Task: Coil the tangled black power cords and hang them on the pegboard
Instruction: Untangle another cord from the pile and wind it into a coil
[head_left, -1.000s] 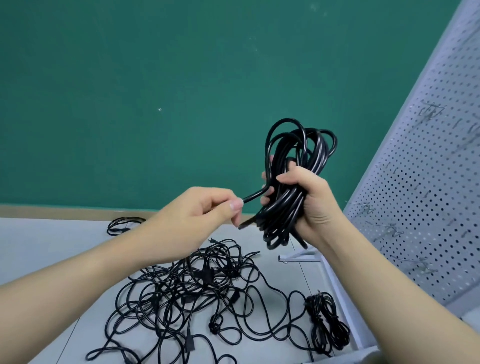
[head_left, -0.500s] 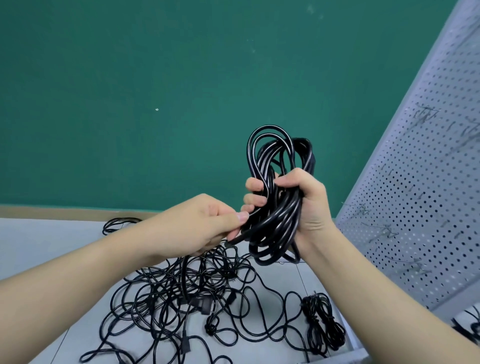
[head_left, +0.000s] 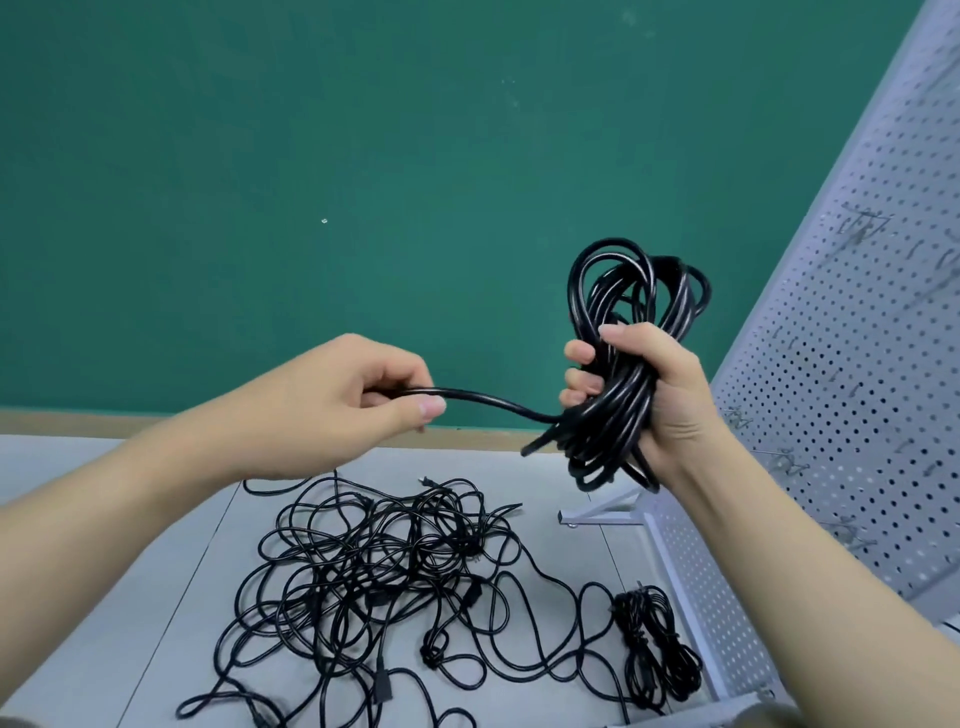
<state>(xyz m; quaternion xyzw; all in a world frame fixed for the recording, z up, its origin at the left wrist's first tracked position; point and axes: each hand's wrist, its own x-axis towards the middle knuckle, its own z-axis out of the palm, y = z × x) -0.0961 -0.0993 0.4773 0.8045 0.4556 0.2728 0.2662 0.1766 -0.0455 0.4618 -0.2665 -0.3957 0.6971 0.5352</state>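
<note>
Gripping the coiled black power cord (head_left: 618, 364) above the worktop's (head_left: 156, 597) far right edge, right hand (head_left: 654, 395) clenches it; left hand (head_left: 332, 405) pinches its free end; tangled cords (head_left: 374, 582) lie beneath.

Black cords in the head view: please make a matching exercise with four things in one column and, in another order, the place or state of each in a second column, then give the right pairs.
Things:
1. coiled cord
2. cord tail
3. tangled pile
4. small bundle

Places or states:
A. spread loose on the grey table
B. pinched by the left hand
C. lying on the table beside the pegboard
D. gripped in the right hand

Pairs: 1-D, 2-B, 3-A, 4-C
</note>
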